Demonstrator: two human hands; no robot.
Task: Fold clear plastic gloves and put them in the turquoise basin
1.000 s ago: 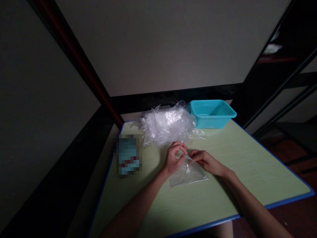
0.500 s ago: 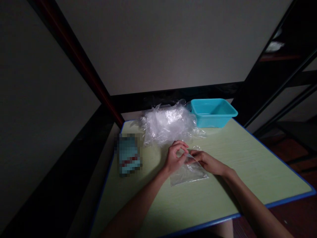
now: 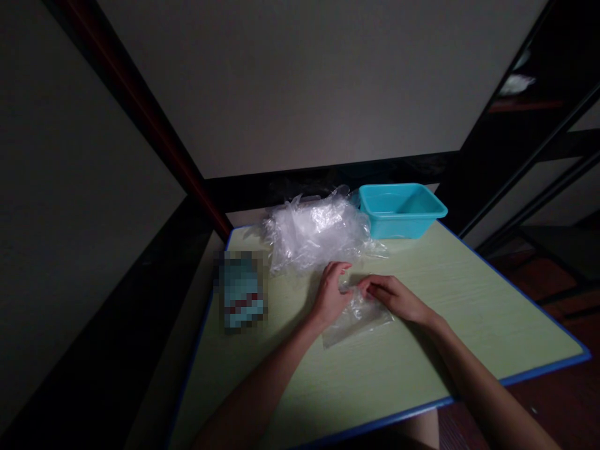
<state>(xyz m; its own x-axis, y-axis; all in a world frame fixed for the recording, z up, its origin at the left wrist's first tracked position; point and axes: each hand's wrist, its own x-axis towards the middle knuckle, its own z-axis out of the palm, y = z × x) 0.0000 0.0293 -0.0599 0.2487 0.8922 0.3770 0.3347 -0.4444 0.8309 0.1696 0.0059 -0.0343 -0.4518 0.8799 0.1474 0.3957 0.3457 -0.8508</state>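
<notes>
A small clear plastic bag (image 3: 359, 319) lies flat on the pale green table (image 3: 422, 350), just in front of me. My left hand (image 3: 330, 294) rests on the bag's left upper corner, fingers curled and pinching its top edge. My right hand (image 3: 391, 297) pinches the same top edge from the right, its fingers closed on the plastic. The two hands nearly touch above the bag's mouth. Whether anything is inside the bag is too dim to tell.
A heap of crumpled clear plastic bags (image 3: 316, 234) sits at the table's far side. A turquoise plastic tub (image 3: 400, 209) stands at the far right corner. A blurred bluish object (image 3: 241, 290) lies at the left edge. Dark metal frame bars surround the table.
Both hands have lowered slightly and the bag's raised top edge has come down closer to the table. The left fingers have closed in towards the right hand.
</notes>
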